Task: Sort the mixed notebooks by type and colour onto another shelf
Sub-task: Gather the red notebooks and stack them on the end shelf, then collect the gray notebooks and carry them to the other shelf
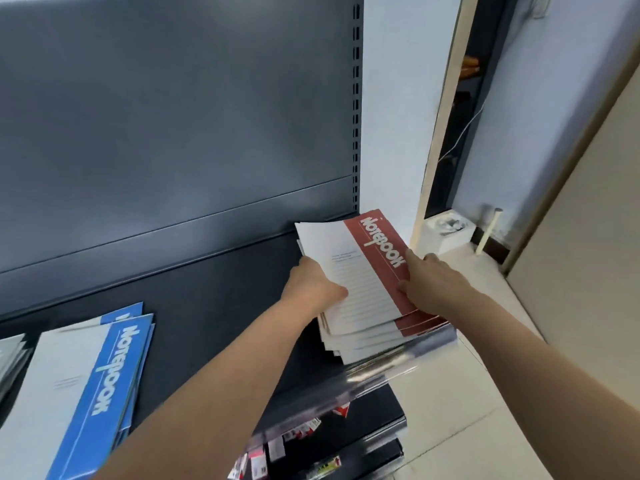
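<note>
From the head view, the red notebooks [367, 282] sit as a loose, fanned stack at the right end of the dark shelf [207, 299], the near edges just behind the clear front strip [398, 368]. The left hand [313, 284] grips the stack's left edge with the thumb on the top cover. The right hand [433, 282] clasps the red spine side.

These look like thin paper-covered books: light singly, floppy, and likely to slide over one another. Holding both long edges and squaring them seems the safest way.

The fingers under the stack are hidden, and so is the number of books. Far to the left, the blue notebooks [86, 382] are cut off by the frame. The tags on the lower shelf are too blurred to read.
</note>
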Demonstrator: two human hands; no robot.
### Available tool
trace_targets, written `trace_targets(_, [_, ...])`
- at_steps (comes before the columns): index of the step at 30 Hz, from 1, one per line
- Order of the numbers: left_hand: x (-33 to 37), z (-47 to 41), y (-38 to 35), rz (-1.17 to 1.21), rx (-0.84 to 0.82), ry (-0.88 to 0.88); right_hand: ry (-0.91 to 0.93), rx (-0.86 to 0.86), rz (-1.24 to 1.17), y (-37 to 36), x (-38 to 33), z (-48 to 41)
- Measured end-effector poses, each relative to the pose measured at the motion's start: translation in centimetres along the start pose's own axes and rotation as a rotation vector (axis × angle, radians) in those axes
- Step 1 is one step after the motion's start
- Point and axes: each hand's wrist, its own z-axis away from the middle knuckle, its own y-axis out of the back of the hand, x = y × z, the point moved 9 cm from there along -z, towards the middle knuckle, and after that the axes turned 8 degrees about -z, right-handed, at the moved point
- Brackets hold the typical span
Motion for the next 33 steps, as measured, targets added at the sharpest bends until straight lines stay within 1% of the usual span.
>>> trace_targets(5, [0.2, 0.8, 0.6, -0.071, 0.049, 0.079, 0.098, -0.063, 0.006, -0.3, -0.2, -1.4])
trace_targets(7, [0.0, 1.3, 0.5, -0.134, 0.061, 0.1, 0.145, -0.049, 0.125, -0.5, -0.7, -1.3])
trace_targets(8, [-0.2, 1.5, 0.7, -0.179, 0.073, 0.112, 0.187, -0.012, 0.204, -0.4, -1.3, -1.3])
trace_targets(9, [-0.4, 1.9, 1.0, -0.221, 0.091, 0.128, 0.241, 0.038, 0.261, -0.3, -2.1, -1.2])
trace_targets(11, [-1.0, 2.6, 1.9, -0.284, 0.132, 0.15, 0.364, 0.103, 0.29, -0.1, -4.6, -0.6])
trace_targets(15, [-2.6, 5.5, 5.4, -0.558, 0.264, 0.137, 0.541, 0.089, 0.301, -1.4, -9.9, 1.5])
trace_targets(17, [-4.6, 7.8, 7.7, -0.67, 0.306, 0.179, 0.609, 0.067, 0.322, -2.7, -13.0, 3.1])
trace_targets(20, [-9.3, 12.2, 11.4, -0.657, 0.349, 0.287, 0.718, 0.003, 0.314, -5.2, -18.5, 6.5])
trace_targets(25, [-19.5, 24.6, 18.2, -0.534, 0.482, 0.444, 0.99, -0.1, 0.286, -11.3, -30.7, 16.7])
trace_targets(29, [-29.0, 37.9, 23.3, -0.45, 0.619, 0.598, 1.198, -0.173, 0.252, -17.5, -40.8, 28.2])
trace_targets(33, [-38.1, 50.8, 26.1, -0.367, 0.691, 0.796, 1.38, -0.244, 0.221, -22.8, -48.8, 39.3])
